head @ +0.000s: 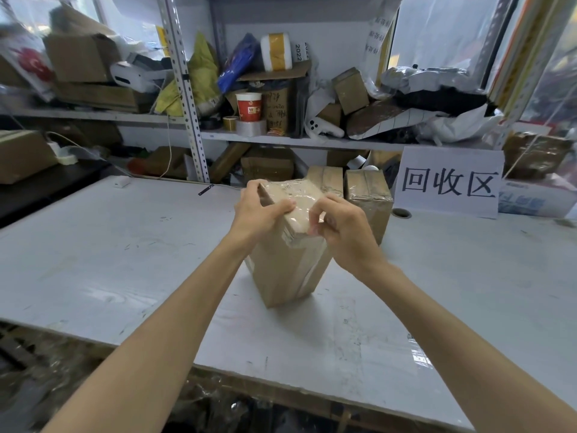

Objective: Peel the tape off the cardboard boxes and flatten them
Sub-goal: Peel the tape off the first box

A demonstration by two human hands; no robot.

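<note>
A brown cardboard box stands on end, tilted, in the middle of the white table. Clear tape covers its top face. My left hand grips the top left edge of the box, thumb lying across the taped top. At the top right corner, my right hand pinches the tape with curled fingers. Two more taped cardboard boxes stand just behind it.
A white paper sign with black characters leans at the back right. A round cable hole lies beside it. Metal shelves behind the table hold boxes, bags, tape rolls and a red cup. The table's front edge is near me.
</note>
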